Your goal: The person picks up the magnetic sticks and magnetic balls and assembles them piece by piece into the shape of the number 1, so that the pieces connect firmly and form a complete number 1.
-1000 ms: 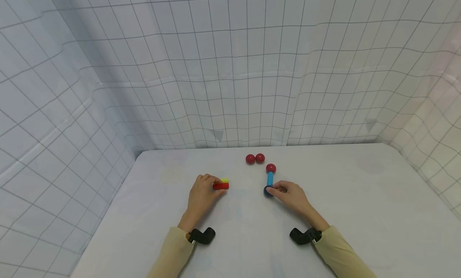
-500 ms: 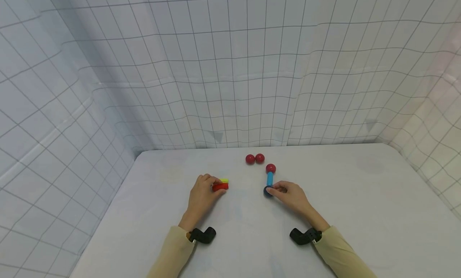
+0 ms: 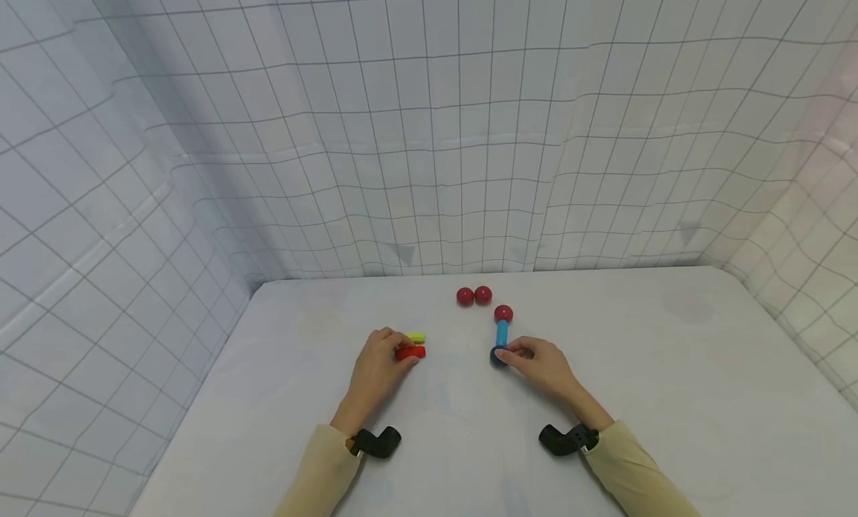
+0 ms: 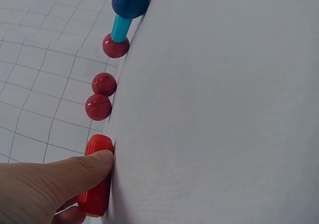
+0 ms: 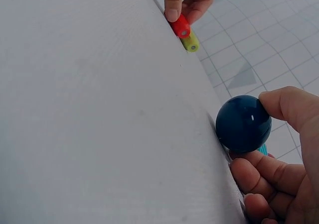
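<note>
My left hand point(image 3: 377, 366) pinches a short red rod point(image 3: 413, 351) between thumb and fingers, low over the white table. A yellow-green rod point(image 3: 416, 337) lies just beyond it, with a narrow gap between the two in the head view. Grey dots mark their ends in the right wrist view. My right hand point(image 3: 543, 364) holds a glossy dark blue ball point(image 5: 243, 124) with thumb and fingertips. From that ball a light blue rod point(image 3: 502, 333) runs away from me to a red ball point(image 3: 503, 313), all in one line. My right fingers partly hide the blue ball.
Two more red balls point(image 3: 474, 296) sit side by side, touching, toward the far edge of the white table point(image 3: 637, 368). A white sheet point(image 3: 429, 167) with a dark grid hangs behind the table and along its sides. Each wrist carries a black camera point(image 3: 378, 442).
My left hand has drawn the red rod slightly toward me, away from the yellow-green rod, so a gap shows between them. The right hand and its blue ball have stayed nearly still.
</note>
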A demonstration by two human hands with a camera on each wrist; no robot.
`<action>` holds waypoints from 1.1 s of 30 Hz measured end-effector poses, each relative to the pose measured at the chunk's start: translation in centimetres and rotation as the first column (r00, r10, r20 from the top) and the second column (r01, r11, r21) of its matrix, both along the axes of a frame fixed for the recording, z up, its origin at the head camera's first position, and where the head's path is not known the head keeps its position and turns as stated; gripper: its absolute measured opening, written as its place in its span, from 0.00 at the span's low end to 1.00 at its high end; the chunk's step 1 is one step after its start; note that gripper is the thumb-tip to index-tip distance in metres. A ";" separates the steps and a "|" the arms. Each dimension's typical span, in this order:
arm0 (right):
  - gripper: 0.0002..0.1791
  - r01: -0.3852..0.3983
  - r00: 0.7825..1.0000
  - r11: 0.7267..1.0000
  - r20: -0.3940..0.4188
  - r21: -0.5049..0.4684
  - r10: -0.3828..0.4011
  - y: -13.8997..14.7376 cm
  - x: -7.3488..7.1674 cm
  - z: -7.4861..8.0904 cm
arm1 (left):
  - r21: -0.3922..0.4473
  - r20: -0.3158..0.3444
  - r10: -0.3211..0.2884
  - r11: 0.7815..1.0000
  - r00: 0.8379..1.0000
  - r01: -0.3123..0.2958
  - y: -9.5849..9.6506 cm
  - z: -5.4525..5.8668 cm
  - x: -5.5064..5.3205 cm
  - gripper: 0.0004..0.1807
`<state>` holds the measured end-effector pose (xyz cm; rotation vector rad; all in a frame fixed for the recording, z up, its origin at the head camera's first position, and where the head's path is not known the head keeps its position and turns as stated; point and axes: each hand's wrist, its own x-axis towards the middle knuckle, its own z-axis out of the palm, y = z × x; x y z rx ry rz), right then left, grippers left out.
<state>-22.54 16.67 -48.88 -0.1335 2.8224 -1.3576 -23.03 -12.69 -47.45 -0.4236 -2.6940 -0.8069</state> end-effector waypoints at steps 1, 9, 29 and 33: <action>0.17 0.000 1.000 1.000 0.000 -0.003 0.000 0.0 0.0 0.0 | 0.004 0.003 -0.004 1.000 1.000 0.004 0.0 0.0 0.1 0.11; 0.16 0.003 1.000 1.000 -0.004 -0.002 -0.003 0.0 0.2 0.0 | 0.008 -0.005 -0.032 0.999 0.999 0.032 0.2 0.1 0.4 0.10; 0.16 -0.011 1.000 1.000 -0.003 -0.021 0.011 0.2 0.0 -0.1 | 0.028 0.125 -0.001 1.000 0.992 -0.003 1.5 0.6 1.2 0.13; 0.16 -0.015 1.000 1.000 -0.004 -0.023 0.015 0.3 0.0 -0.1 | 0.045 0.146 -0.012 0.999 0.989 0.006 2.0 0.7 1.4 0.13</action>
